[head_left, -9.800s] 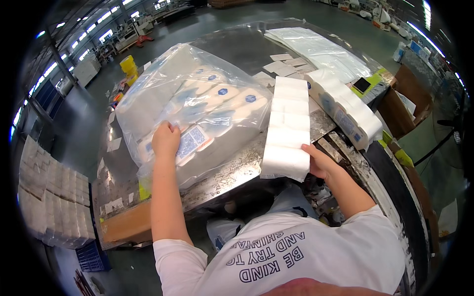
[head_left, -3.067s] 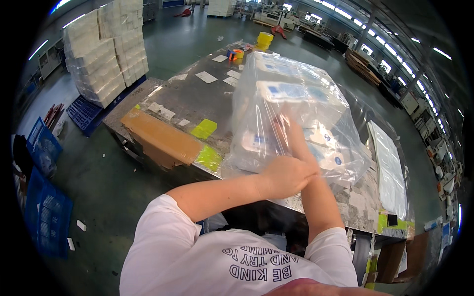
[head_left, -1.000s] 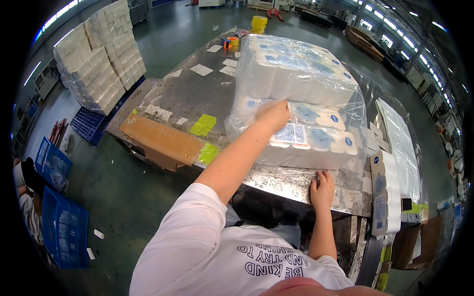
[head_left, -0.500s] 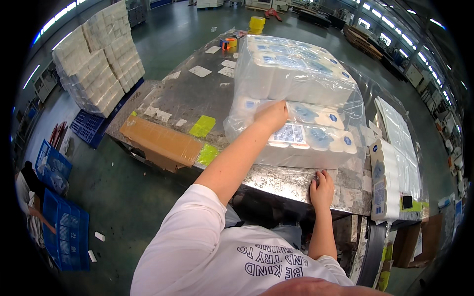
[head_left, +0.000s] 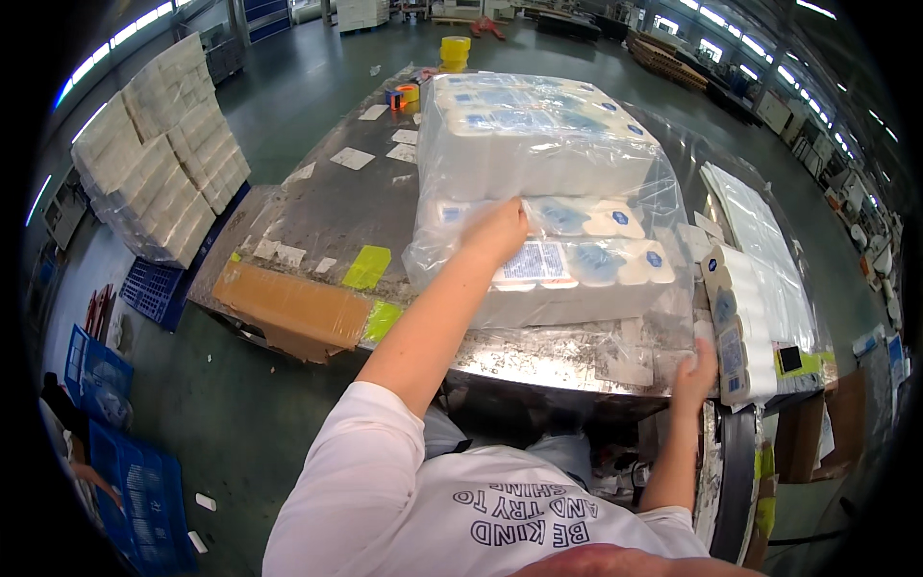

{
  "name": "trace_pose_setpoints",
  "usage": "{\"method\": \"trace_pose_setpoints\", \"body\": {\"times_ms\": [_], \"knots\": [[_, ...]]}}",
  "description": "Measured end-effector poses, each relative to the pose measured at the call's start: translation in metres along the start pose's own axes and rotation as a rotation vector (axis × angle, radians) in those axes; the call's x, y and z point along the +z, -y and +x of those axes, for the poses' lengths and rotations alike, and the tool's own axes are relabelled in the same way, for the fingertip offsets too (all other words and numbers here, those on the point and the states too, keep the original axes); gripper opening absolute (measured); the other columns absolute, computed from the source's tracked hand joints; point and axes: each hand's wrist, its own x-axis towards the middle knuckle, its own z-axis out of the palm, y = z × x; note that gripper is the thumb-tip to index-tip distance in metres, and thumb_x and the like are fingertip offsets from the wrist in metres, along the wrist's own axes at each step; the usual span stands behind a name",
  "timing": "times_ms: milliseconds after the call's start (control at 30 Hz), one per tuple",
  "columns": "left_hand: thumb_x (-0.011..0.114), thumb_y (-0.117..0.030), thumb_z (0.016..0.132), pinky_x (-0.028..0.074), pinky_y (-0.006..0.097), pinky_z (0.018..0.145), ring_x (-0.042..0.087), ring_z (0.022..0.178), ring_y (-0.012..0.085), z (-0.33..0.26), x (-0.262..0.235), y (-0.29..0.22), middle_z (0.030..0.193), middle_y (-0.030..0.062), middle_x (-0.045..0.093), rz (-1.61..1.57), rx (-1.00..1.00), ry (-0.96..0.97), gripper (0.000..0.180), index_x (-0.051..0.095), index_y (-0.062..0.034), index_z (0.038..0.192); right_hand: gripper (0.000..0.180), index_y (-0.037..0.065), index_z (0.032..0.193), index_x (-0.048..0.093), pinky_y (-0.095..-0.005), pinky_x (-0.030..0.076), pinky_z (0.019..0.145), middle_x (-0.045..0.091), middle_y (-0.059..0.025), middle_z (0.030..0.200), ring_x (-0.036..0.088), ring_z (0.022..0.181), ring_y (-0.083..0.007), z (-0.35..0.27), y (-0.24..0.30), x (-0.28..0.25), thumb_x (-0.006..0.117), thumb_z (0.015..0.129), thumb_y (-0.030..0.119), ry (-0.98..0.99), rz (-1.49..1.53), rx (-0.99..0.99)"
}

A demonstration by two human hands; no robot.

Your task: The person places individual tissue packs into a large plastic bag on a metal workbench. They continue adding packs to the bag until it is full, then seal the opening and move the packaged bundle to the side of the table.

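- Head view: left hand [head_left: 495,231] is pressing flat, fingers open, on clear bag of tissue rolls [head_left: 543,192], gripping nothing.
- Right hand [head_left: 694,373] is gripping wrapped roll pack [head_left: 738,322] at table's [head_left: 327,207] near-right edge.

My left hand [head_left: 495,231] flat on a clear plastic bag of white paper rolls [head_left: 538,192] mid-bench, my right hand [head_left: 694,373] gripping a narrow roll pack [head_left: 735,322] at the bench's [head_left: 327,207] right front edge, tape rolls [head_left: 409,94] at its far edge.

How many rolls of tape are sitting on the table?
2: a large yellow tape roll at the table's far end, and a smaller orange tape roll just nearer, left of the big bagged paper rolls. Others may be hidden.
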Motion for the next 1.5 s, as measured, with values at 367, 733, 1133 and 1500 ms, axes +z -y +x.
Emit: {"method": "trace_pose_setpoints", "body": {"times_ms": [367, 733, 1133, 1500], "knots": [[0.046, -0.023, 0.092, 0.050, 0.046, 0.082, 0.064, 0.092, 0.0366, 0.003, 0.002, -0.004, 0.098, 0.0169, 0.068, -0.002, 0.012, 0.015, 0.027, 0.065, -0.0057, 0.100, 0.063, -0.002, 0.137, 0.045, -0.0433, 0.041, 0.102, 0.052, -0.0252, 0.132, 0.053, 0.117, -0.0386, 0.031, -0.248, -0.123, 0.064, 0.086, 0.030, -0.025, -0.196, 0.731], [0.048, -0.026, 0.091, 0.050, 0.046, 0.080, 0.065, 0.091, 0.0367, 0.004, 0.006, -0.002, 0.097, 0.0163, 0.069, -0.024, 0.012, 0.008, 0.027, 0.065, -0.0069, 0.101, 0.062, -0.007, 0.126, 0.050, -0.0361, 0.046, 0.092, 0.057, -0.0200, 0.123, 0.057, 0.106, -0.0256, 0.021, -0.293, -0.090, 0.067, 0.089, 0.039, -0.245, 0.337, 0.728], [0.049, -0.025, 0.090, 0.050, 0.046, 0.082, 0.064, 0.093, 0.0370, 0.000, 0.005, 0.001, 0.098, 0.0171, 0.069, -0.028, -0.009, -0.007, 0.026, 0.066, -0.0072, 0.100, 0.053, -0.005, 0.123, 0.055, -0.0341, 0.046, 0.077, 0.063, -0.0111, 0.107, 0.059, 0.089, -0.0205, 0.005, -0.156, -0.052, 0.068, 0.088, 0.032, -0.012, 0.609, 0.769], [0.047, -0.022, 0.090, 0.050, 0.046, 0.082, 0.064, 0.094, 0.0360, -0.002, -0.002, -0.003, 0.099, 0.0171, 0.069, -0.015, 0.007, 0.017, 0.027, 0.066, -0.0062, 0.101, 0.056, 0.004, 0.135, 0.047, -0.0286, 0.040, 0.061, 0.059, -0.0024, 0.100, 0.050, 0.079, -0.0083, -0.024, -0.087, -0.013, 0.063, 0.082, 0.004, -0.160, 0.841, 0.819]]}}
